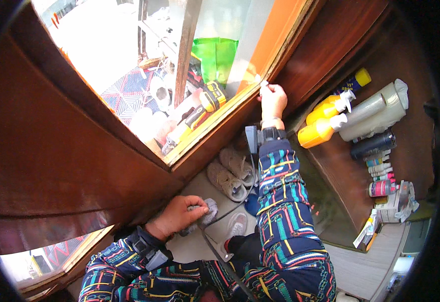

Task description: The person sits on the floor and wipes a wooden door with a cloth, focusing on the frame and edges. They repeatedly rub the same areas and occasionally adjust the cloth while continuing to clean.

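My right hand (274,100) reaches up to the wooden frame (220,122) of a glass pane. Its fingers pinch a small whitish piece (264,83), perhaps cloth or tissue, against the edge where frame and glass meet. A faint reflection of the hand shows in the glass. Lower down, my left hand (182,216) is closed around a bunched grey cloth (209,211), part of which hangs below the palm. Both wrists carry dark straps with a grey device. A black cable (225,213) runs from the right wrist down past the left hand.
Beige shoes (227,175) stand on the floor below the frame. At right, a brown shelf (331,181) bears yellow pump bottles (320,132), a plastic film roll (378,109), a dark cylinder (374,144) and several small bottles. Behind the glass lies a yellow-and-black power tool (197,115).
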{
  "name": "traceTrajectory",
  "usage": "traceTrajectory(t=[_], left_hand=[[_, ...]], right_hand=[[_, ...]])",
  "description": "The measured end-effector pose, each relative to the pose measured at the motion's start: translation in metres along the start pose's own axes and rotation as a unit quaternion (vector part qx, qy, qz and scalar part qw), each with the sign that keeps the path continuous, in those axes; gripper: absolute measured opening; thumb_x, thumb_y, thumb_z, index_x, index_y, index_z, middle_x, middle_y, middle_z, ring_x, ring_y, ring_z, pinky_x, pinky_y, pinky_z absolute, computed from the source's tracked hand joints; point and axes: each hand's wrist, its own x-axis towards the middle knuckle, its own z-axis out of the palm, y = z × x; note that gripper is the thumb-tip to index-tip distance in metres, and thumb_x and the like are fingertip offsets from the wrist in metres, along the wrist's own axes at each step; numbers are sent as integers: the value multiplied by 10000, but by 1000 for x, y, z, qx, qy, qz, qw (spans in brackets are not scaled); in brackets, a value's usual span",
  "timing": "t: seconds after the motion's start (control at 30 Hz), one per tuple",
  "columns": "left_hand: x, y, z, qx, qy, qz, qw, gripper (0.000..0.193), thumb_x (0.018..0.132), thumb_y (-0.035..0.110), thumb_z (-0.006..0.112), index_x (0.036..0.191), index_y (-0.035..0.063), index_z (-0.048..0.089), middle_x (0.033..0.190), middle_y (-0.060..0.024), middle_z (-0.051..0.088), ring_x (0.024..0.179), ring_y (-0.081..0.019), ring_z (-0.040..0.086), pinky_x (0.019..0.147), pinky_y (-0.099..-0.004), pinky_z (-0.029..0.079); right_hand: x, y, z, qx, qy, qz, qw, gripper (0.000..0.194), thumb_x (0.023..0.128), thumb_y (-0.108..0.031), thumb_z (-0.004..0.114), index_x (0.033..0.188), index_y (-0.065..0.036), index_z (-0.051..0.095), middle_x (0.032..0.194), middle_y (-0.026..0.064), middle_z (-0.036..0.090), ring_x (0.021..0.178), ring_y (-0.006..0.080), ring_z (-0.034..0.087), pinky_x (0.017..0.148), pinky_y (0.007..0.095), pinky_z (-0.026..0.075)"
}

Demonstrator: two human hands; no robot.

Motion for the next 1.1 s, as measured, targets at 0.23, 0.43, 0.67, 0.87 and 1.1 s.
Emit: traceTrajectory(t=[0.23,0.43,0.67,0.87,1.1], left_hand=[[2,2,0,-7,6,1,1000,260,877,260,667,956,14,687,854,-121,697,796,-176,637,764,-317,498],[0,3,-1,-10,-2,0,1000,251,870,258,676,954,22,690,855,-117,699,788,-170,633,757,-313,498],[1,0,-1,-9,4,5,1000,246,870,260,680,949,27,687,846,-112,696,782,-166,628,747,-314,495],[-1,-2,1,-17,-3,22,1000,240,868,259,683,948,33,688,867,-118,695,798,-179,636,752,-319,495],[-4,1,-4,13,-31,-9,999,206,888,223,670,944,25,686,935,-84,705,911,-170,641,846,-307,483]], right_hand=[[-13,2,1,-31,-35,18,999,224,858,-193,709,810,16,645,690,56,642,552,125,600,472,275,517],[5,6,4,-32,41,12,999,254,830,-225,726,763,9,655,615,119,637,524,212,617,538,371,492],[-5,15,2,-127,1,-69,989,257,856,-232,713,794,6,639,653,65,628,490,137,578,456,288,484],[8,-2,0,-21,24,39,999,251,855,-206,714,845,36,647,708,79,646,529,145,596,482,293,522],[1,-1,-6,-248,-22,-136,959,166,870,-183,675,879,-18,652,779,154,671,702,260,653,670,363,525]])
